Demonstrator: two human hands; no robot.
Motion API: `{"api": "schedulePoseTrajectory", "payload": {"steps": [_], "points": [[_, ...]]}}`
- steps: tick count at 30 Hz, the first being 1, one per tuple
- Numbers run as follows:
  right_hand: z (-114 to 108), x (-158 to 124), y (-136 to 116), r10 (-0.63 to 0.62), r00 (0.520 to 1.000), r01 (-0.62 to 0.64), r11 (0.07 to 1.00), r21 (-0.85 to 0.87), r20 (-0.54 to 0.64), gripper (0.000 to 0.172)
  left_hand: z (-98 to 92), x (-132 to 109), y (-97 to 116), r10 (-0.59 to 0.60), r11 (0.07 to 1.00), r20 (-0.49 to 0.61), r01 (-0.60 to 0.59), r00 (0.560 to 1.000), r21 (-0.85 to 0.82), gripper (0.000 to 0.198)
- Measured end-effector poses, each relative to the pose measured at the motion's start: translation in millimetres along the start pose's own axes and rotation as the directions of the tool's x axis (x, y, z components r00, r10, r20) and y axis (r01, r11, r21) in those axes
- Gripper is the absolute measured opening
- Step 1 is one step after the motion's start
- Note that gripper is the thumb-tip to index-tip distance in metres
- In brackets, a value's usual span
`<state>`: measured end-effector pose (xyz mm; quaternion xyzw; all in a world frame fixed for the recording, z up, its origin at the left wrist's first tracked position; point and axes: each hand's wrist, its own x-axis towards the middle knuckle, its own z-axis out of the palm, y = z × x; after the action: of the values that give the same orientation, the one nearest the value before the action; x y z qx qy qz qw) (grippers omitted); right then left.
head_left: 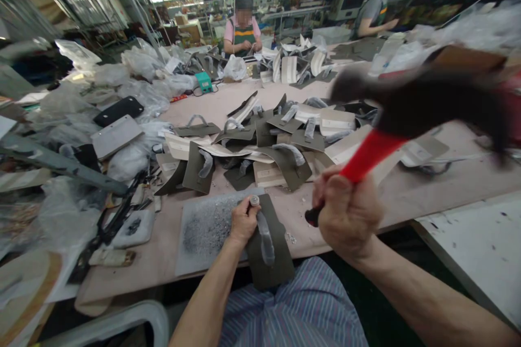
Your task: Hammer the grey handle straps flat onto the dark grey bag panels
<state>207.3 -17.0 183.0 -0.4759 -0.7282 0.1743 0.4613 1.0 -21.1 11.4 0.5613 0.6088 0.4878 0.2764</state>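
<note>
Head view: my left hand (243, 222) is closed around a short tool with a round pale cap (254, 200), cap uppermost, at the far end of a dark olive panel (280, 238). My right hand (350, 217) grips a red-handled hammer (401, 114) by its shaft, raised, the head blurred. My hands are well apart. The panel lies straight in front of me, its long axis running away from my lap, its near end past the edge of the counter (423, 190), its left side over a grit-strewn mat (183, 267). The left hand is nearer to it; the cap lies left of and below the hammer head. Whether the tool's hidden tip touches the panel, I cannot tell.
</note>
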Motion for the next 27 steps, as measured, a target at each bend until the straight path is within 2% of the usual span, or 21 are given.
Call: {"api": "schedulePoseTrajectory", "payload": {"steps": [1,2,4,5,6,10,12,15,17,18,19,20,21,22,24,25,26,27], "points": [[6,-10,6,0.019,0.992,-0.006,0.994,-0.107,0.128,0.035,0.0,0,0,-0.008,1.000,0.007,0.008,1.000,0.005,0.017],[11,-19,14,0.071,0.956,-0.002,0.971,-0.238,0.283,0.034,0.0,0,-1,-0.017,1.000,0.011,0.017,1.000,0.006,0.016],[17,-35,30,0.218,0.821,0.031,0.906,-0.422,0.527,0.030,0.0,0,0,-0.019,1.000,0.025,0.020,0.999,-0.006,0.017],[17,-41,39,0.289,0.769,0.017,0.883,-0.470,0.570,0.028,-0.1,0,0,-0.017,1.000,0.025,0.017,1.000,-0.016,0.017],[16,-45,47,0.337,0.744,-0.014,0.871,-0.492,0.576,0.027,-0.3,0,1,-0.013,1.000,0.021,0.014,1.000,-0.028,0.018],[11,-57,84,0.453,0.700,-0.180,0.860,-0.478,0.552,0.031,-0.8,0,2,-0.029,0.997,0.000,0.029,1.000,-0.072,0.017],[12,-65,104,0.507,0.683,-0.206,0.824,-0.527,0.526,0.033,-0.8,0,1,-0.039,0.996,-0.001,0.038,0.999,-0.080,0.017],[21,-76,119,0.534,0.710,-0.182,0.769,-0.613,0.459,0.032,-1.0,0,-1,-0.054,0.995,-0.011,0.053,0.998,-0.089,0.017],[29,-78,112,0.451,0.776,-0.125,0.795,-0.593,0.440,0.038,-1.3,0,-1,-0.070,0.994,-0.030,0.067,0.997,-0.091,0.018],[34,-77,104,0.350,0.815,-0.050,0.836,-0.546,0.461,0.044,-1.3,0,-1,-0.081,0.993,-0.043,0.077,0.996,-0.090,0.019],[39,-74,93,0.212,0.834,0.065,0.879,-0.472,0.510,0.052,-0.9,1,-1,-0.093,0.992,-0.056,0.088,0.994,-0.090,0.020],[45,-71,82,0.052,0.817,0.204,0.905,-0.373,0.574,0.058,-0.2,1,-1,-0.109,0.990,-0.063,0.103,0.992,-0.096,0.021],[50,-68,70,-0.102,0.761,0.342,0.902,-0.262,0.641,0.060,1.0,2,-1,-0.130,0.986,-0.065,0.122,0.989,-0.116,0.022],[55,-64,59,-0.219,0.679,0.451,0.877,-0.163,0.700,0.056,2.4,3,-2,-0.156,0.978,-0.064,0.145,0.986,-0.151,0.022],[66,-58,39,-0.310,0.537,0.570,0.819,-0.066,0.785,0.037,4.8,7,-5,-0.225,0.945,-0.072,0.200,0.972,-0.259,0.024],[71,-56,32,-0.313,0.501,0.601,0.797,-0.064,0.807,0.026,4.8,10,-5,-0.272,0.917,-0.096,0.228,0.957,-0.326,0.026],[76,-55,26,-0.300,0.493,0.620,0.780,-0.088,0.817,0.017,3.2,14,-5,-0.324,0.884,-0.134,0.250,0.936,-0.394,0.027],[79,-55,21,-0.272,0.505,0.625,0.770,-0.129,0.819,0.012,-0.3,18,-2,-0.371,0.853,-0.180,0.257,0.911,-0.454,0.029]]}}
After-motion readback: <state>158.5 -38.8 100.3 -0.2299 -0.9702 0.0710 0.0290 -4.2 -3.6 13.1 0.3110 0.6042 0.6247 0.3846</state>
